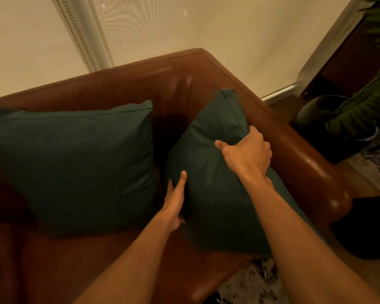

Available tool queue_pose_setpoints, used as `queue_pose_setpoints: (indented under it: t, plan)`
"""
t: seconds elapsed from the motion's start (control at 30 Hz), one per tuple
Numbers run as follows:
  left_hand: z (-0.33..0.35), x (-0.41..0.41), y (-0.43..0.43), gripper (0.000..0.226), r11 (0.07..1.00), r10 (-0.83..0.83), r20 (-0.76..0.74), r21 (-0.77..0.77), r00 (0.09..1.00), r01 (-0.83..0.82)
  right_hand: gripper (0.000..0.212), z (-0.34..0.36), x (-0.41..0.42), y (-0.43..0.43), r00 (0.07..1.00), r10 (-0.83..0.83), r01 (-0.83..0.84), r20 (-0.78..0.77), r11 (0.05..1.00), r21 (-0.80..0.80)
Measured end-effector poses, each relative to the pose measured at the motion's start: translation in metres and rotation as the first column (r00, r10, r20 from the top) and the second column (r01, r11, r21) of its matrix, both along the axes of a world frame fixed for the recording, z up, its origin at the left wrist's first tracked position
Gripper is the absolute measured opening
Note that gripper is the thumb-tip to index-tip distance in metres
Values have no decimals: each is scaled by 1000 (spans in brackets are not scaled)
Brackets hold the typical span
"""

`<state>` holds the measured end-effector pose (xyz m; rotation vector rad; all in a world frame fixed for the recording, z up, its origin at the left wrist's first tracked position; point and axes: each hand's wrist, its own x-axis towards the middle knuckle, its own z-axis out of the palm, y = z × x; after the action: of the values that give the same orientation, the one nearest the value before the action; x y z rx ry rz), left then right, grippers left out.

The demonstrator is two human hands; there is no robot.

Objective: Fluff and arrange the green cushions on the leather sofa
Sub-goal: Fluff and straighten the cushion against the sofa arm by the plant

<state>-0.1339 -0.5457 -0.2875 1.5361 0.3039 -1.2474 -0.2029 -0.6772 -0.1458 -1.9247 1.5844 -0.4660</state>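
Two dark green cushions sit on a brown leather sofa (140, 84). The left cushion (75, 163) leans against the backrest. The right cushion (211, 194) stands tilted in the sofa's right corner, beside the armrest. My right hand (248, 152) grips its upper right edge, thumb on the front face and fingers curled over behind. My left hand (176, 198) holds its left side, thumb lying straight on the front and the other fingers hidden behind the cushion's edge.
The sofa's right armrest (312, 167) runs down the right. Beyond it stands a potted plant (360, 110) on a wooden floor with a patterned rug (257, 284). A cream window blind (162, 29) hangs behind the sofa.
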Motion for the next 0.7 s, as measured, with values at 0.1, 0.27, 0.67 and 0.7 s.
queue_pose_setpoints:
  t: [0.1, 0.27, 0.67, 0.7]
  plan:
    - [4, -4, -1, 87, 1000, 3, 12, -5, 1000, -3, 48, 5, -21, 5, 995, -49, 51, 83, 999, -14]
    - [0, 7, 0, 79, 1000, -11, 52, -19, 999, 12, 33, 15, -55, 5, 969, -114, 124, 217, 992, -35]
    - [24, 53, -35, 100, 994, -76, 138, -70, 987, 86, 65, -9, -165, 25, 705, -308, 283, 639, 948, 146]
    - [26, 55, -38, 111, 992, -80, 127, -84, 989, 91, 63, -13, -173, 26, 691, -321, 290, 647, 944, 158]
